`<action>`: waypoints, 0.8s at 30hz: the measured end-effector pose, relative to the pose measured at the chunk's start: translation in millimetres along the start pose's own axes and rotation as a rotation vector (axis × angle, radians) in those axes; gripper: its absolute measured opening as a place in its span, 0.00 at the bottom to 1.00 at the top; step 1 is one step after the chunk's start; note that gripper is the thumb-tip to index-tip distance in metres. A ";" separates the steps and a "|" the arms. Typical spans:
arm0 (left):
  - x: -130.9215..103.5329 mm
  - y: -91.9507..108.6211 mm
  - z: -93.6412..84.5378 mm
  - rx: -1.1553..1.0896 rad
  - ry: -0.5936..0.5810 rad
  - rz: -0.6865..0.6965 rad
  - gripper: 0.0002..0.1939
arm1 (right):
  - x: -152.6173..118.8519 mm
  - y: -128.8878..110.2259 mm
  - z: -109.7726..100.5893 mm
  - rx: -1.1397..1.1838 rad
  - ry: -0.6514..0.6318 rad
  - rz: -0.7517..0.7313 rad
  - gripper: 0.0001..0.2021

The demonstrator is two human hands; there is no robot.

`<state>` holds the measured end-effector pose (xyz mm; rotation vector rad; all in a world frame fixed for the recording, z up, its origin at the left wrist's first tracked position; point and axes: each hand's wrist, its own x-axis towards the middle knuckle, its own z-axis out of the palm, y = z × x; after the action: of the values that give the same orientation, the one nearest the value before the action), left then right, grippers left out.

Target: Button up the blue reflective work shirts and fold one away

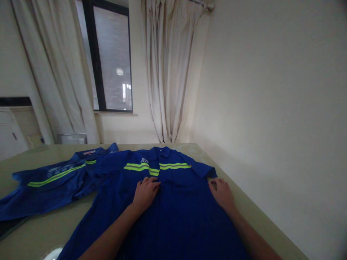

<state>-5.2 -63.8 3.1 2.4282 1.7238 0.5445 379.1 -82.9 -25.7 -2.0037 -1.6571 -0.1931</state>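
Note:
A blue short-sleeved work shirt (pixel 176 209) lies spread front side up, collar away from me, with yellow-green reflective bands across the chest. My left hand (pixel 146 191) rests on its front beside the button placket, just below the band. The fingers there are bent and drawn together on the cloth. At the shirt's right side edge, under the sleeve, my right hand (pixel 221 193) has thumb and fingers curled into a pinch on the fabric. The lower part of the shirt runs out of view between my forearms.
A second blue garment (pixel 65 173) with a reflective band lies at the left, touching the shirt's left sleeve. Both are on a pale green table (pixel 72 220). A plain wall (pixel 271 126) borders the table on the right. Curtains (pixel 170 72) and a window (pixel 114 57) stand behind.

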 end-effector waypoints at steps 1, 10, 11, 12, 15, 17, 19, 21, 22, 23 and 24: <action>2.6 2.6 -1.3 -0.016 0.018 -0.015 0.13 | 0.2 0.2 0.0 0.020 -0.003 -0.001 0.16; 71.2 -27.4 -151.6 -0.157 0.646 -0.490 0.23 | -1.6 3.0 -2.8 0.156 0.003 0.065 0.18; 70.8 -31.8 -181.6 -0.155 0.785 -0.544 0.26 | -1.6 2.9 -2.9 0.164 0.001 0.070 0.17; 67.3 -36.4 -209.3 -0.146 0.912 -0.565 0.27 | -1.3 2.8 -3.0 0.169 -0.003 0.072 0.17; 45.6 -55.5 -260.8 -0.109 1.225 -0.426 0.24 | 0.6 2.2 -3.4 0.150 -0.013 0.080 0.16; 29.5 -74.9 -258.3 -0.064 1.175 -0.320 0.25 | 1.8 1.6 -3.6 0.115 -0.019 0.079 0.14; 13.9 -97.9 -226.7 0.004 0.898 -0.328 0.26 | 2.1 0.2 -3.7 0.076 -0.026 0.062 0.14; -3.2 -119.9 -175.6 0.067 0.611 -0.329 0.23 | 1.4 -3.0 -4.2 0.032 -0.033 0.039 0.13; -12.4 -129.1 -147.4 0.071 0.529 -0.305 0.19 | 0.7 -5.5 -5.0 0.007 -0.032 0.031 0.13; -21.5 -136.6 -120.3 0.085 0.454 -0.287 0.17 | -0.2 -8.6 -6.3 -0.017 -0.032 0.020 0.13; -30.2 -142.2 -96.1 0.147 0.371 -0.254 0.18 | -1.3 -12.1 -8.1 -0.035 -0.029 0.002 0.13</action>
<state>-174.3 -53.3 43.6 2.2542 2.2492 0.9071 369.1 -86.6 -15.7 -2.0438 -1.6801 -0.1946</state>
